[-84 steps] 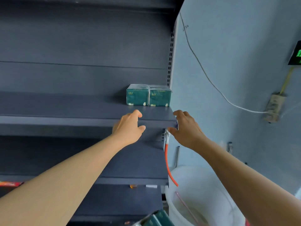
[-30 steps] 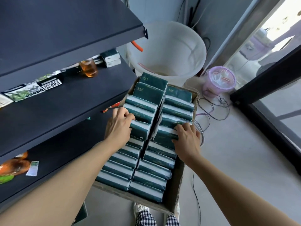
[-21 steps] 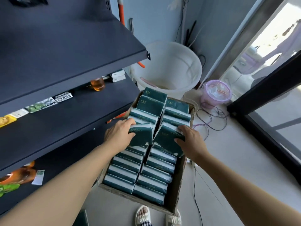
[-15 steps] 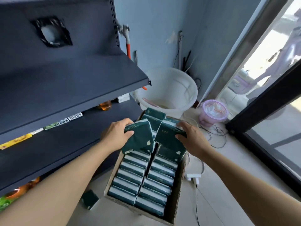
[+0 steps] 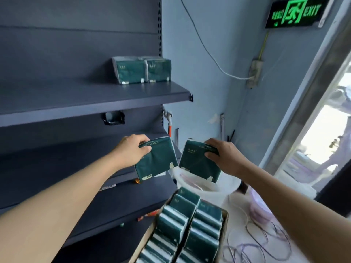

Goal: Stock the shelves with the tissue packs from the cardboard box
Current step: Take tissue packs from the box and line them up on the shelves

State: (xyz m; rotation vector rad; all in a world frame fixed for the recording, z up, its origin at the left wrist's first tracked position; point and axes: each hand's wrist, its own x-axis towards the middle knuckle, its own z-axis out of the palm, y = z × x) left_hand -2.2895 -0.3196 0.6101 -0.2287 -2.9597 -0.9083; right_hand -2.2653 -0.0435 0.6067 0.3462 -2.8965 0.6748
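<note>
Pack in my left hand: a dark green tissue pack (image 5: 156, 159), tilted, held up in the air in front of the middle shelves.
Left grip: my left hand (image 5: 131, 151) pinches the pack's top left corner, thumb on the front face, fingers curled over the top edge.
Pack in my right hand: a second green tissue pack (image 5: 197, 161), tilted the other way, just beside the first without touching it.
Right grip: my right hand (image 5: 223, 156) clamps its upper right corner, thumb pressed on the face.
Box: the cardboard box (image 5: 225, 224) sits below my hands, with two rows of packs standing on edge.
Upper shelf: two shelved packs (image 5: 141, 72) stand side by side, touching, at the right end of the dark shelf (image 5: 85, 95).
Surroundings: a white bucket (image 5: 227, 186) behind the box; a lit green exit sign (image 5: 296, 11) high on the blue wall.
</note>
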